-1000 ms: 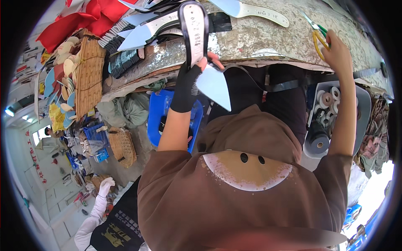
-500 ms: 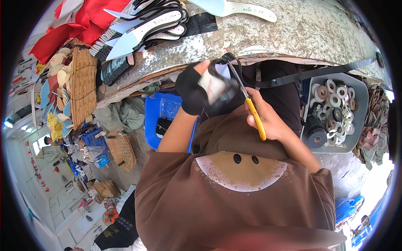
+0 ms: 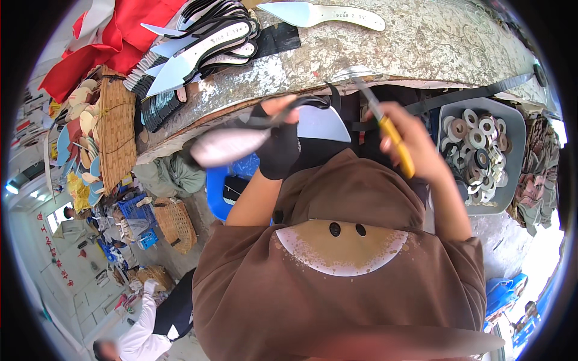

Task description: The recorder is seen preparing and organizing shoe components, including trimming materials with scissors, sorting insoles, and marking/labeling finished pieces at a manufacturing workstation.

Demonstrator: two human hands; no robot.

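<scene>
My left hand, in a black fingerless glove, is closed around a pale insole edged in black. The insole's rounded end is smeared by motion, and its bluish-white pointed end sticks out on the right. A short black tail curls up beside that end. My right hand grips a yellow-handled tool with a narrow metal blade pointing up and left toward the bench edge; blur hides its exact kind. A black strip runs from the right bench edge to behind my right hand.
On the worn bench lie a single insole and a stack of black-edged insoles. A wicker basket of cut pieces stands left, a blue bin below. A grey tub of tape rolls stands right.
My left hand has swung the insole round, its rounded end now to the left. My right hand, with the tool, has moved right and away from it. A person in white appears at lower left.
</scene>
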